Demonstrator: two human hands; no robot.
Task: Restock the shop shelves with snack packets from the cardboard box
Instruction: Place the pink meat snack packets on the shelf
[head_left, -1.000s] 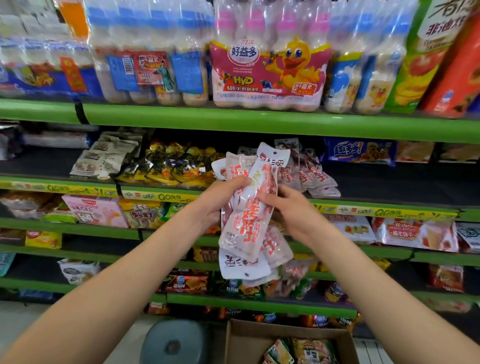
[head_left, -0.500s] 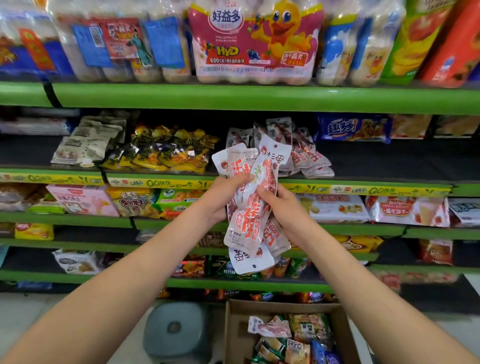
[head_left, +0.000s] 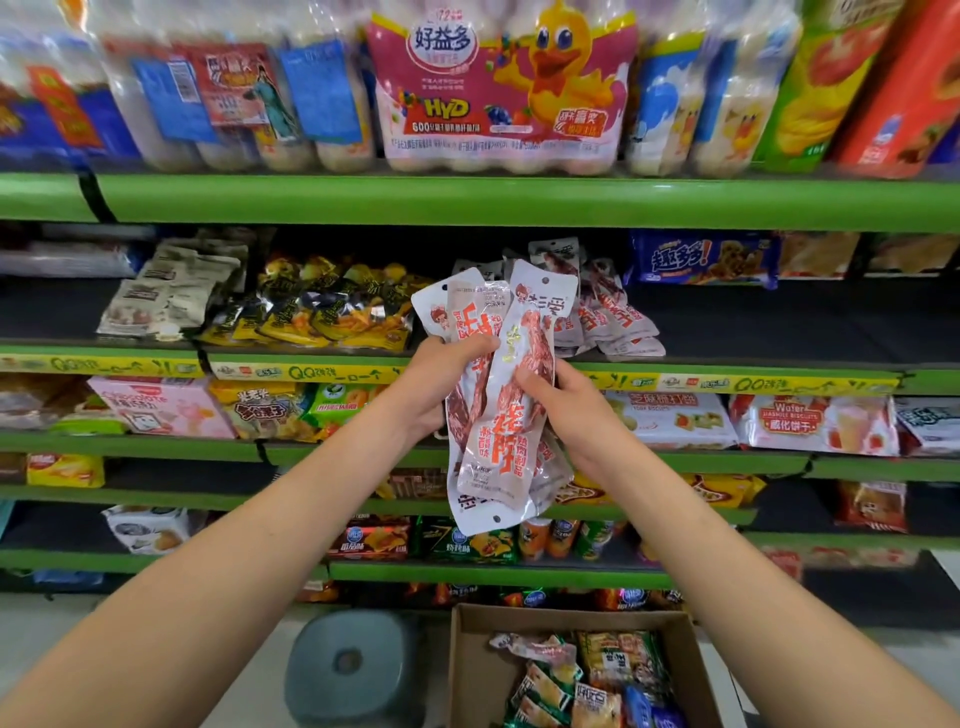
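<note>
Left hand: the left hand (head_left: 441, 387), at the centre of the frame, has its fingers curled round the left edge of a bunch of long white plastic snack packets with red lettering (head_left: 498, 395), thumb across the front.
Right hand: the right hand (head_left: 569, 410), just right of centre, grips the same bunch from the right side, thumb pressed on the front packet.
Held packets: the bunch stands roughly upright in front of the shelves, fanned at the top, with meat strips showing through the clear parts.
Shelved packets: a pile of matching white and red packets (head_left: 608, 312) lies on the dark shelf with the green front edge (head_left: 727, 332), just behind and right of the hands.
Cardboard box: the open brown cardboard box (head_left: 470, 670) sits on the floor at the bottom centre, with mixed snack packets inside.
Stool: a grey round plastic stool (head_left: 348, 670) stands just left of the box.
Top shelf: a pink multipack of drink bottles with a yellow duck (head_left: 498, 93) stands at the upper centre.
Middle left: yellow and black snack bags (head_left: 322, 306) lie left of the hands.
</note>
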